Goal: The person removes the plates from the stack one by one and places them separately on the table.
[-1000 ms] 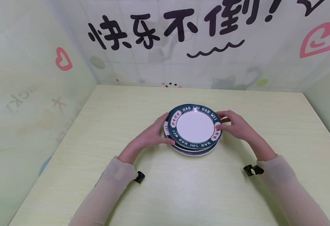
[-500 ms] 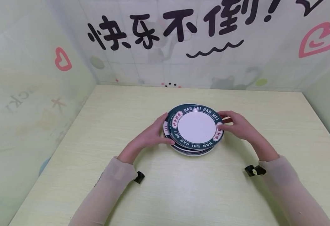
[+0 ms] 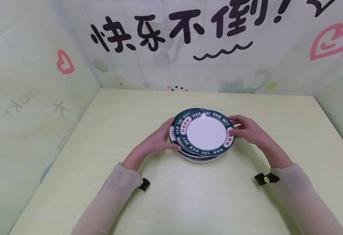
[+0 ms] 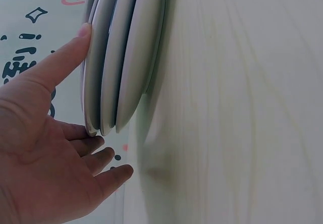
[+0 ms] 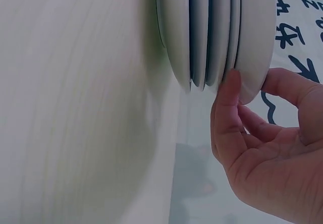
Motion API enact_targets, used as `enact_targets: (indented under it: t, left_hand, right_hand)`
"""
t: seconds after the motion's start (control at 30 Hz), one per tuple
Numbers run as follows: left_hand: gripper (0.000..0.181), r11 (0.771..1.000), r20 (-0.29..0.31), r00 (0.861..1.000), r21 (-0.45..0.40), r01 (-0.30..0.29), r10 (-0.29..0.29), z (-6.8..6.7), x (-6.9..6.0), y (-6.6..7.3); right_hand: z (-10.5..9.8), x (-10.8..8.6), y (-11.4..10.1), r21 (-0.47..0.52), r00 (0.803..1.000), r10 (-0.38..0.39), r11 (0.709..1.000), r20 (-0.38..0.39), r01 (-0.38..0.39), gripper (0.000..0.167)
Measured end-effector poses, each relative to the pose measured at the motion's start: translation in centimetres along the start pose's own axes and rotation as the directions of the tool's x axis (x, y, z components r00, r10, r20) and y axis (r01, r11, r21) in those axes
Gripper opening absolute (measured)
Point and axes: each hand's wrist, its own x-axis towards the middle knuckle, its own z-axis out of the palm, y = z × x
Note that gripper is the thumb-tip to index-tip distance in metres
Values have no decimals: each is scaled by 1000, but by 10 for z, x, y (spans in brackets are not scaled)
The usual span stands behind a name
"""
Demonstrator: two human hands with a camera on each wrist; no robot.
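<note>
A stack of round plates (image 3: 199, 159) rests on the table, several deep, with white undersides. The top plate (image 3: 208, 133) has a dark green lettered rim and a white middle; it sits off-centre, overhanging to the right. At the left side of the stack, my left hand (image 3: 160, 138) touches the edges with thumb and fingers spread, as the left wrist view also shows. My right hand (image 3: 247, 131) pinches the top plate's right rim, thumb above and fingers below. In the right wrist view the top plate (image 5: 256, 37) tilts slightly away from the plates beneath.
The pale wooden table (image 3: 183, 202) spreads around the stack. Behind it stands a printed backdrop (image 3: 165, 71) with large black characters and pink hearts. Side walls close in the left and right. Both sleeves carry a black wrist strap (image 3: 266, 179) at the cuff.
My right hand has drawn the top plate a little to the right, uncovering more of the green rim beneath it. My left hand has stayed at the stack's left side.
</note>
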Motion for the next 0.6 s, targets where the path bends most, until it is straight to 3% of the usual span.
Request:
enact_targets:
  t: [0.6]
  left_hand:
    - [120, 1000, -3, 1000, -2, -9, 9, 0, 0, 0]
  right_hand:
    - [-3, -2, 1, 194, 987, 163, 968, 6, -161, 65]
